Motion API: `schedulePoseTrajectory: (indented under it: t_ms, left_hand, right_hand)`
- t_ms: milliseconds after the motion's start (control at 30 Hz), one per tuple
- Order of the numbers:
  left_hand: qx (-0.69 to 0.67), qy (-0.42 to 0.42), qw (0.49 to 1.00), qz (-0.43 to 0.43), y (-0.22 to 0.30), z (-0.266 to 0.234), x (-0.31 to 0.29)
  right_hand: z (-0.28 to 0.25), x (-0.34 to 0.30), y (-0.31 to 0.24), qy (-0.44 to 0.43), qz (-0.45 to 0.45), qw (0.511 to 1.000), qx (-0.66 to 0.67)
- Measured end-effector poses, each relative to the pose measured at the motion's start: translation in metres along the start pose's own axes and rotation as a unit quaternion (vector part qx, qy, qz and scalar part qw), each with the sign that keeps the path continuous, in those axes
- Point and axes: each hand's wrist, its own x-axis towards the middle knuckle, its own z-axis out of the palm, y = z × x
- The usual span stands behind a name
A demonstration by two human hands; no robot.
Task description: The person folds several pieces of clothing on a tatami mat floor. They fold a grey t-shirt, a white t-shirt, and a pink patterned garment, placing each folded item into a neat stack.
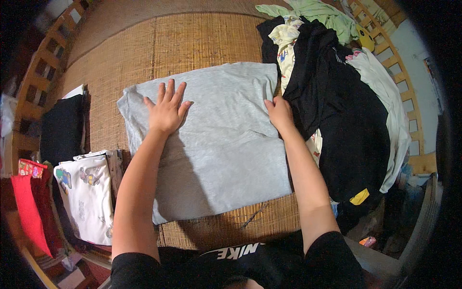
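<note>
A light grey garment [226, 115], spread as a rough rectangle with a few wrinkles, lies in front of me; whether it is a shirt or something else I cannot tell. Flat on its upper left part rests my left hand [166, 114], fingers spread. My right hand [280, 117] has its fingers curled at the garment's right edge, thumb on top, pinching the cloth. Part of the garment's left side is hidden under my left forearm.
Woven mat [183, 36] covers the surface. To the right lies a loose heap with black clothes [353, 130], a white garment [385, 91] and green cloth [327, 19]. Folded stacks at left hold a black item [62, 123], a white printed one [89, 192] and red cloth [31, 207]. Wooden rails flank both sides.
</note>
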Motion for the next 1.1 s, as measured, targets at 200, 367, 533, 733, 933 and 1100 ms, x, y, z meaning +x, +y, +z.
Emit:
schedulePoseTrajectory:
  t_ms: [200,367,533,733,933,1100]
  left_hand:
    - [-0.016,0.001,1.0,0.001,-0.001,-0.002,-0.002]
    - [-0.043,0.025,0.999,0.006,-0.002,0.002,-0.002]
    - [-0.138,0.05,0.989,0.002,-0.02,0.005,-0.004]
    - [-0.158,0.158,0.901,-0.371,-0.103,-0.03,0.025]
    - [-0.152,-0.155,0.946,-0.241,-0.175,-0.05,0.054]
    - [-0.415,-0.154,0.882,-0.16,-0.183,-0.074,0.057]
  right_hand:
    - [0.016,-0.004,0.029,0.081,0.002,0.992,-0.096]
    - [0.012,-0.012,0.028,0.094,0.003,0.969,-0.228]
    - [0.0,-0.029,-0.005,0.161,-0.055,0.968,-0.185]
    - [0.008,-0.008,-0.008,0.135,-0.162,0.968,-0.133]
    - [0.057,-0.009,-0.04,0.147,-0.156,0.965,-0.151]
    - [0.04,0.003,-0.025,0.198,-0.128,0.963,-0.133]
